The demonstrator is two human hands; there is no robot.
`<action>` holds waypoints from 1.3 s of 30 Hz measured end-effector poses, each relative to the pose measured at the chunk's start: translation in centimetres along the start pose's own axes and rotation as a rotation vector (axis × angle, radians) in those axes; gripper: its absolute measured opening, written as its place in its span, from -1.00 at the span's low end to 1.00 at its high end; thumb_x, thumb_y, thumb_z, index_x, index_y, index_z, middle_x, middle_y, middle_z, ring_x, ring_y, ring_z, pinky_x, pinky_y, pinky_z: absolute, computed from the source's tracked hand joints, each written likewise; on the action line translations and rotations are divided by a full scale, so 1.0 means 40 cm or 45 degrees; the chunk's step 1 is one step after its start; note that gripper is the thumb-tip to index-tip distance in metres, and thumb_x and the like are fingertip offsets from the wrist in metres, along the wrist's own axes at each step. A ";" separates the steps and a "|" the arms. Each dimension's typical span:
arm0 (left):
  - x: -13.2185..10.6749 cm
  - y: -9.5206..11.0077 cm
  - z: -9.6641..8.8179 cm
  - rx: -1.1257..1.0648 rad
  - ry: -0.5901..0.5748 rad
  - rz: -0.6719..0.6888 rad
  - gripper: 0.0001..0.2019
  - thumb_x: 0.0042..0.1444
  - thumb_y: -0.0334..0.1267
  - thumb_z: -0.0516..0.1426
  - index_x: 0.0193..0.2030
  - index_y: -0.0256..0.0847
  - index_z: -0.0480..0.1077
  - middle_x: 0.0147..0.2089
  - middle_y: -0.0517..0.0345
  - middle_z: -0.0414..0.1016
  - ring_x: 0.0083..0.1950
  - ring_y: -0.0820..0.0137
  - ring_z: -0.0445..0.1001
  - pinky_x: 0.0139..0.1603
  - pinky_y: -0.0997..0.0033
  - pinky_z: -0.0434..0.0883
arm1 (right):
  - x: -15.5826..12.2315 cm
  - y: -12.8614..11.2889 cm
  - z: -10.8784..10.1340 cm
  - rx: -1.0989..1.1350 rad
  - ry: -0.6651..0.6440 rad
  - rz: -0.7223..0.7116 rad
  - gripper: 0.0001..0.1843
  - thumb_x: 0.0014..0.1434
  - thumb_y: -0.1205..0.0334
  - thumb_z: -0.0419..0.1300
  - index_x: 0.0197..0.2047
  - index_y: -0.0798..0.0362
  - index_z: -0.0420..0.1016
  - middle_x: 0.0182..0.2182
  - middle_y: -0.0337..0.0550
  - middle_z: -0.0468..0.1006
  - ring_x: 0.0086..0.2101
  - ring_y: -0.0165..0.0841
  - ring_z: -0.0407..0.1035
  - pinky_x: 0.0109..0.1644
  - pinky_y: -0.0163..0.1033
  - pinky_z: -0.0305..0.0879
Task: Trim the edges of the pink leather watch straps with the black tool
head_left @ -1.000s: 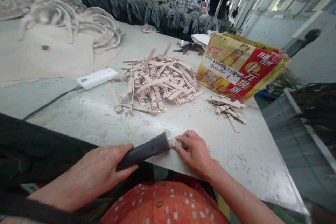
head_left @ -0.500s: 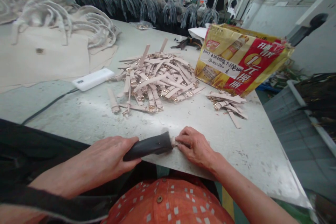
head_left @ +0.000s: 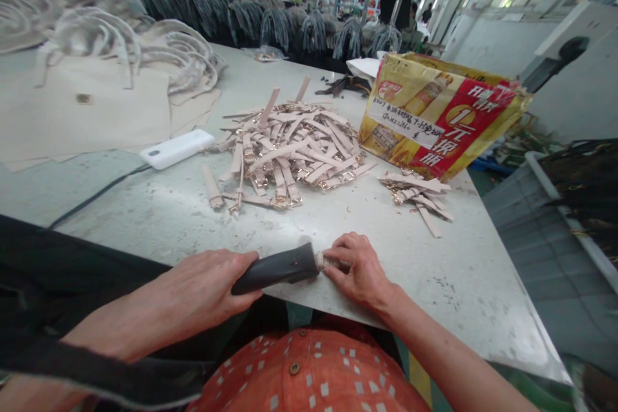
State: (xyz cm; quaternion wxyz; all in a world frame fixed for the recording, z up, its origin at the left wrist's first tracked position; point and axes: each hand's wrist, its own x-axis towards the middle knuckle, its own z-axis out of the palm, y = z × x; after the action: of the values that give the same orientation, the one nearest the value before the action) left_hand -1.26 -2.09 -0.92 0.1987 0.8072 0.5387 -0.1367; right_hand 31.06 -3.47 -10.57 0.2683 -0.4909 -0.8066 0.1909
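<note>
My left hand (head_left: 217,277) is wrapped round a black tapered, tube-like tool (head_left: 277,268) held low over the table's near edge. The tool's wide end points right, towards my right hand (head_left: 357,270). Between my right thumb and fingers is a short beige strap (head_left: 324,260), right at the wide end of the tool; whether the two touch I cannot tell. Most of that strap is hidden by my fingers. Beyond my hands lies a large pile of beige buckle straps (head_left: 294,148), with a smaller pile of straps (head_left: 419,196) to its right.
A yellow and red cardboard box (head_left: 434,119) stands at the table's right. On the left lie beige bag panels (head_left: 116,103) with handles and a white device (head_left: 177,148) with a black cable. A grey bin (head_left: 526,225) stands beyond the right edge of the table (head_left: 463,290).
The camera view has shifted slightly. More of the strap shows between the tool's end and my right fingers. My left hand keeps its grip on the tool.
</note>
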 end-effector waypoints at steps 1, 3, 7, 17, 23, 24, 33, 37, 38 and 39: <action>0.000 0.002 -0.002 0.014 -0.015 -0.007 -0.45 0.35 0.14 0.10 0.23 -0.11 0.69 -0.03 -0.15 0.86 0.05 -0.12 0.81 0.11 0.05 0.56 | -0.001 0.001 0.009 -0.030 0.035 -0.023 -0.88 0.36 0.27 0.59 -0.04 -0.07 0.89 -0.14 -0.05 0.74 -0.07 -0.12 0.54 0.06 -0.02 0.35; -0.001 0.003 -0.004 0.030 -0.013 -0.010 -0.43 0.35 0.14 0.10 0.26 -0.11 0.69 0.02 -0.18 0.86 0.09 -0.14 0.81 0.14 0.03 0.56 | -0.004 0.002 0.022 -0.076 0.105 -0.083 -0.97 0.39 0.25 0.59 -0.12 -0.05 0.87 -0.21 -0.06 0.72 -0.12 -0.14 0.52 0.00 -0.04 0.33; -0.004 -0.001 0.000 0.008 0.028 0.005 -0.46 0.33 0.16 0.14 0.22 -0.05 0.72 -0.03 -0.12 0.86 0.05 -0.12 0.81 0.14 0.05 0.57 | -0.009 0.008 0.034 -0.080 0.189 -0.227 -0.94 0.43 0.30 0.55 -0.15 -0.02 0.83 -0.23 -0.07 0.72 -0.16 -0.17 0.51 -0.06 -0.06 0.33; -0.004 -0.022 0.012 -0.124 0.093 0.047 -0.58 0.27 0.17 0.23 0.05 0.00 0.75 -0.10 -0.05 0.85 -0.04 -0.07 0.81 0.07 0.10 0.59 | 0.007 0.005 0.012 0.152 0.019 -0.188 -0.78 0.49 0.44 0.41 -0.21 -0.02 0.61 -0.23 -0.13 0.69 -0.15 -0.20 0.51 0.00 -0.12 0.39; -0.005 -0.018 -0.008 -0.102 0.052 0.026 -0.52 0.26 0.19 0.20 0.09 -0.01 0.75 -0.17 -0.05 0.83 -0.11 -0.08 0.79 0.04 0.07 0.58 | 0.021 -0.015 0.014 0.008 -0.071 0.024 -0.82 0.49 0.45 0.27 -0.13 -0.03 0.53 -0.22 -0.12 0.64 -0.16 -0.17 0.45 -0.02 -0.11 0.27; -0.005 -0.017 -0.014 -0.106 0.037 0.022 -0.53 0.25 0.18 0.20 0.06 -0.01 0.75 -0.17 -0.05 0.83 -0.11 -0.08 0.79 0.02 0.07 0.58 | 0.024 -0.018 0.014 0.010 -0.079 0.062 -0.82 0.50 0.44 0.24 -0.13 -0.04 0.52 -0.22 -0.13 0.63 -0.16 -0.17 0.45 -0.02 -0.12 0.26; 0.018 0.015 -0.052 -0.024 -0.067 0.035 -0.51 0.25 0.18 0.12 0.06 -0.01 0.72 -0.02 -0.11 0.87 0.05 -0.13 0.82 0.11 0.02 0.58 | 0.046 -0.028 0.007 0.168 -0.106 0.245 -0.79 0.49 0.43 0.18 -0.17 -0.08 0.39 -0.27 -0.23 0.58 -0.21 -0.22 0.45 -0.01 -0.16 0.23; 0.024 0.028 -0.051 -0.001 -0.091 0.014 -0.47 0.26 0.19 0.09 0.09 -0.03 0.70 -0.05 -0.12 0.87 0.03 -0.13 0.82 0.08 0.02 0.56 | 0.050 -0.027 0.005 0.235 -0.093 0.279 -0.78 0.49 0.43 0.17 -0.19 -0.09 0.37 -0.29 -0.26 0.56 -0.24 -0.24 0.42 -0.05 -0.19 0.22; 0.023 0.028 -0.046 -0.015 -0.082 0.013 -0.47 0.27 0.21 0.09 0.10 -0.04 0.69 -0.06 -0.11 0.87 0.02 -0.13 0.82 0.07 0.03 0.56 | 0.051 -0.026 0.005 0.244 -0.091 0.274 -0.78 0.48 0.43 0.18 -0.19 -0.09 0.36 -0.29 -0.26 0.56 -0.23 -0.24 0.42 -0.05 -0.19 0.22; 0.022 0.028 -0.040 -0.033 -0.068 0.013 -0.47 0.28 0.21 0.09 0.09 -0.04 0.69 -0.06 -0.11 0.87 0.01 -0.11 0.82 0.05 0.04 0.55 | 0.051 -0.026 0.003 0.248 -0.091 0.266 -0.77 0.47 0.44 0.19 -0.20 -0.09 0.37 -0.28 -0.25 0.56 -0.23 -0.24 0.42 -0.05 -0.19 0.22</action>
State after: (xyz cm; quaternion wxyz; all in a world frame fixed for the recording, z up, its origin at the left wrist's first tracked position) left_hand 0.11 -0.99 0.30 0.2241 0.8034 0.5309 -0.1500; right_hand 29.50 -2.09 -9.59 0.2643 -0.5369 -0.7378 0.3124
